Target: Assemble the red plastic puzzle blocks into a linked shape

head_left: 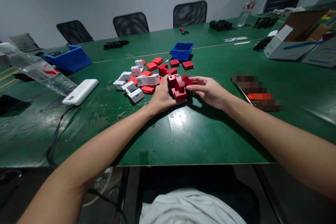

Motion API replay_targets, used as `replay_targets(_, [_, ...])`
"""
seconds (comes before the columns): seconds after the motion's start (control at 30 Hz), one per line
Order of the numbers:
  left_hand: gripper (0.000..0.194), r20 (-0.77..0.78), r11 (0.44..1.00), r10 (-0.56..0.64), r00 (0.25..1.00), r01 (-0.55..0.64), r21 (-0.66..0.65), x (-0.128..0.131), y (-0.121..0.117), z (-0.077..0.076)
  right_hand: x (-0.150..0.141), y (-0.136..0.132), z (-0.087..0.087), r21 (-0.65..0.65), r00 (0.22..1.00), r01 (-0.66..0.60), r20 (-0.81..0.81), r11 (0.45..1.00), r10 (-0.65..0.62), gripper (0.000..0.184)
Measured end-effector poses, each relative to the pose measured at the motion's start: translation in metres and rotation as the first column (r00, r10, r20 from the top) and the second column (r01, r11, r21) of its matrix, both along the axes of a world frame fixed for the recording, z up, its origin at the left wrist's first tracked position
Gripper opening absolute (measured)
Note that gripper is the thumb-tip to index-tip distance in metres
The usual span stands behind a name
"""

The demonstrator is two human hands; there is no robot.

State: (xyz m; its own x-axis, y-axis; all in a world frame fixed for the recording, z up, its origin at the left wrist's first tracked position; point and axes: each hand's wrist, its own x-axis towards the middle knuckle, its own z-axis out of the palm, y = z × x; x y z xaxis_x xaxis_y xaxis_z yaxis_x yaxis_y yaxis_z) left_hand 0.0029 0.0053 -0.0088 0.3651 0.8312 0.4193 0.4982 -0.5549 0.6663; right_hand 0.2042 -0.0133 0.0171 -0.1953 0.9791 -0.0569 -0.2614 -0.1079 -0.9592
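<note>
A cluster of joined red plastic blocks [177,86] rests on the green table [189,136] between my two hands. My left hand [161,98] curls around its left and near side, fingers closed against it. My right hand [208,90] pinches a red piece at the cluster's right edge with thumb and fingers. Just behind lies a loose pile of red blocks [162,67] and white blocks [136,84], spread to the left of my hands.
A small blue bin [181,50] stands behind the pile, a larger blue bin [68,58] at far left. A white power bank [81,91], a plastic bottle [39,71], a blurred phone [256,92] and cardboard boxes [296,35] sit around. Chairs line the far side.
</note>
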Motion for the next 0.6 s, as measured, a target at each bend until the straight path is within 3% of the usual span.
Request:
replay_targets(0.3, [0.094, -0.002, 1.000, -0.010, 1.000, 0.010, 0.001, 0.0004, -0.0001, 0.0007, 0.0020, 0.0044, -0.0058, 0.106, 0.992, 0.114, 0.041, 0.988, -0.119, 0.052])
replay_targets(0.6, [0.095, -0.008, 1.000, -0.006, 1.000, 0.006, 0.008, 0.0000, -0.0002, 0.0002, 0.0002, 0.0048, -0.0070, 0.096, 0.984, 0.168, 0.037, 0.981, -0.172, 0.057])
